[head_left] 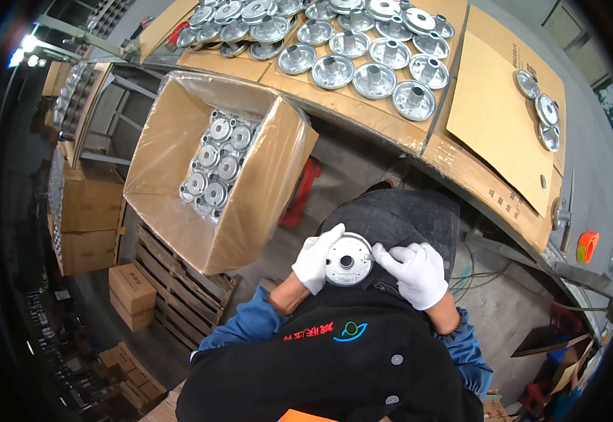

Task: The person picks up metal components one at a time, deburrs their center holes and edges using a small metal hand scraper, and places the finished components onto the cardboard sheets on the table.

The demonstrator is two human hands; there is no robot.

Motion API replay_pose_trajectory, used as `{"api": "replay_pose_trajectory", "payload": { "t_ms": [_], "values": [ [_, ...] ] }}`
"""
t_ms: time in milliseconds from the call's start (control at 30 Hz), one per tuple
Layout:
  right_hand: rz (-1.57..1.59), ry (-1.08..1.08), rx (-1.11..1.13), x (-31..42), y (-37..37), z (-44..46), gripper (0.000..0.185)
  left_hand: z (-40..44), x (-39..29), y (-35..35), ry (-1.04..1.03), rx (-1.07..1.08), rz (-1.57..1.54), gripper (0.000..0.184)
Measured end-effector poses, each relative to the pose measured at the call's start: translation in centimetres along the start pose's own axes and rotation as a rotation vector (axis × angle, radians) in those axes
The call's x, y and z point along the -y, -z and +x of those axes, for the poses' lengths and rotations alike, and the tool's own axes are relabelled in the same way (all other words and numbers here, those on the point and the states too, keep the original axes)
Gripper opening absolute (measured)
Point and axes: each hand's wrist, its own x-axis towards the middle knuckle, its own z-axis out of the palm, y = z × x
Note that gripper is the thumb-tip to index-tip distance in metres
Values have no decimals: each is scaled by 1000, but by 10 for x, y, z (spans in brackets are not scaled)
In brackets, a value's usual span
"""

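A round silver metal casting (349,260) with a dark hole at its centre is held over my lap, its flat face up. My left hand (313,263), in a white glove, grips it by the left rim. My right hand (414,273), gloved too, has its fingers curled, and the thumb and index tip meet at the casting's right edge. Whether something small sits in that pinch is hidden. Many similar castings (374,81) with raised centre hubs stand in rows on the cardboard-covered workbench (362,121) ahead.
A plastic-lined cardboard box (250,204) with several castings inside stands left, by a wooden pallet (173,281). On the bench's right lie a cardboard sheet (486,119), a few castings (547,110) and an orange tape roll (588,247). Stacked cartons (132,290) are farther left.
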Motion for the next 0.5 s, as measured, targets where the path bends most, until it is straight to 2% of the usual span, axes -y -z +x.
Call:
{"api": "replay_pose_trajectory", "payload": {
  "t_ms": [167, 367, 433, 500],
  "values": [
    [-1, 5, -55, 1, -5, 6, 52, 0, 1, -3, -27, 11, -33, 29],
    [11, 35, 49, -3, -1, 3, 52, 3, 2, -1, -16, 11, -33, 29],
    [20, 40, -58, -2, -5, 6, 51, 0, 1, -3, -28, 13, -23, 29],
    [-1, 26, -34, 0, -4, 8, 50, -2, -1, -5, -35, 37, -19, 29]
  ]
}}
